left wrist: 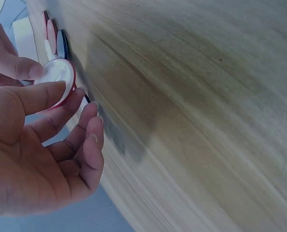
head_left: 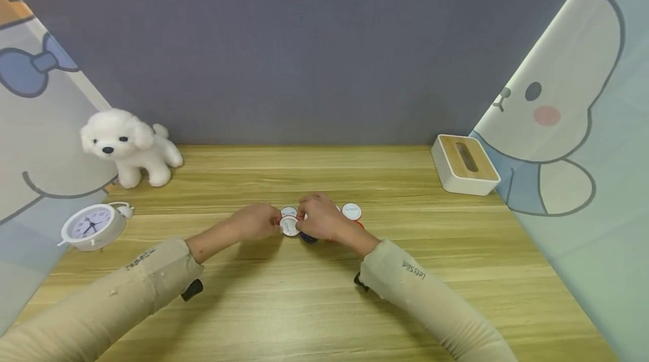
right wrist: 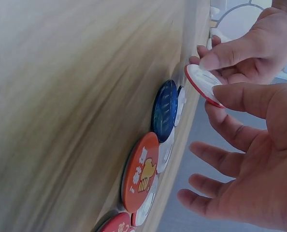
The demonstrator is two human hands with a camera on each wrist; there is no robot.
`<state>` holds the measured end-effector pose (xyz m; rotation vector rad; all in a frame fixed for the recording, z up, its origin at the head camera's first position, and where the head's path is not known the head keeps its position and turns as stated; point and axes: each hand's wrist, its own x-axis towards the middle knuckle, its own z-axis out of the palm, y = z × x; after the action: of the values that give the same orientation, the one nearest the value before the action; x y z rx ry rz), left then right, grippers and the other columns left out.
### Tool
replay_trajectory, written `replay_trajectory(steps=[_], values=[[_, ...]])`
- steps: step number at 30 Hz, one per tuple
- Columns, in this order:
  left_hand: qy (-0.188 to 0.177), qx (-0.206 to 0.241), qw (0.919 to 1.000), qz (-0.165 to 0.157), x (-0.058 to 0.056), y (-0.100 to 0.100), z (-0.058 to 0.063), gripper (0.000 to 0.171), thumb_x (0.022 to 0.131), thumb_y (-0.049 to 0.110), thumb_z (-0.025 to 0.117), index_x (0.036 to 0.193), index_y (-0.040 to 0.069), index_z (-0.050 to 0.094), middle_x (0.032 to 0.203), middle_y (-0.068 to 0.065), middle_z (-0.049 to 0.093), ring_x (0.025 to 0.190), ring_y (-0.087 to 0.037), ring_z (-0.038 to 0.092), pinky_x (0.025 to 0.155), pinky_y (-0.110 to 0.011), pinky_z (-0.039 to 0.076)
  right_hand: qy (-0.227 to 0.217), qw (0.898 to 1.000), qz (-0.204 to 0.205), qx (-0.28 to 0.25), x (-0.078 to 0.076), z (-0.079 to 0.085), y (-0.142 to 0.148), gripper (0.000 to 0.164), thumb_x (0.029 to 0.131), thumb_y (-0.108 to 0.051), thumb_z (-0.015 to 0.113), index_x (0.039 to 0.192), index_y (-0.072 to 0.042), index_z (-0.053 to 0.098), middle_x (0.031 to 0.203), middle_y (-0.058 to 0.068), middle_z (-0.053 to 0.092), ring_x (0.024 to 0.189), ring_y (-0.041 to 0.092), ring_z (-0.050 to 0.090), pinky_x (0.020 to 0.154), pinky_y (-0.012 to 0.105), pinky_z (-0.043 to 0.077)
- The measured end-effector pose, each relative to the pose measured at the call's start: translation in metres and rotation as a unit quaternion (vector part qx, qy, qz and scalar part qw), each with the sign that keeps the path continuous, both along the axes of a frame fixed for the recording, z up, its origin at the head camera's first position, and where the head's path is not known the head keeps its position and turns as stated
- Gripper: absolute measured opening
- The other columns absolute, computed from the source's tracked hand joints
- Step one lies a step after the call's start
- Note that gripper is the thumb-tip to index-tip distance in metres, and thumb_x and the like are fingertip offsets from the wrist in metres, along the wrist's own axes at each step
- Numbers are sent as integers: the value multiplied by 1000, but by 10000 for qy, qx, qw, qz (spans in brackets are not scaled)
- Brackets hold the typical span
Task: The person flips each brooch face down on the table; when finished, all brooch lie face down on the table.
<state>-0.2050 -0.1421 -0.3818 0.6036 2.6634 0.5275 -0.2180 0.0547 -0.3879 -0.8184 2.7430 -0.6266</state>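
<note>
Between my two hands a round white disc with a red rim (head_left: 289, 226) is held up over the table, its pale face marked with faint lettering. My left hand (head_left: 259, 221) pinches one edge between thumb and forefinger. Its other fingers curl loosely in the left wrist view. From the opposite side my right hand (head_left: 321, 218) pinches the disc too, with the remaining fingers spread apart. Beside and below lie a dark blue disc (right wrist: 165, 110), an orange disc with a yellow hand picture (right wrist: 141, 171) and a red disc (right wrist: 117, 223). Behind them are several white discs (head_left: 351, 211).
On the left of the wooden table (head_left: 304, 305) stand a white plush dog (head_left: 129, 148) and a white alarm clock (head_left: 93, 227). A white tissue box with a wooden lid (head_left: 466, 165) sits at the back right. A grey panel (head_left: 304, 52) borders the far edge.
</note>
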Motion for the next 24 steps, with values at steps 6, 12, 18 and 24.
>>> replay_trajectory(steps=[6,12,18,24], values=[[-56,444,9990,3,-3,-2,0,13,99,14,60,94,4,66,79,-2,61,64,-11,45,58,-24,36,-228,9997,-50,45,1,2,1,17,92,-19,67,75,-17,70,147,12,55,144,42,36,113,62,34],[62,674,9976,-126,-5,-3,1,11,101,14,58,99,7,66,93,-7,68,76,-14,54,66,-27,45,-254,9995,-95,148,1,2,0,12,93,-24,68,85,-17,72,149,11,52,147,40,32,115,63,31],[451,245,9979,-399,-6,-2,3,9,98,15,64,96,8,69,89,-2,65,79,-13,52,67,-27,45,68,10000,20,-28,0,4,-2,5,93,-22,67,93,-18,70,146,10,55,146,39,34,115,61,31],[442,107,9981,-422,-6,0,7,10,97,17,66,96,9,72,90,0,64,81,-13,53,69,-27,46,154,9998,123,80,0,7,-5,6,95,-21,67,91,-20,72,149,10,53,146,38,34,114,63,33]])
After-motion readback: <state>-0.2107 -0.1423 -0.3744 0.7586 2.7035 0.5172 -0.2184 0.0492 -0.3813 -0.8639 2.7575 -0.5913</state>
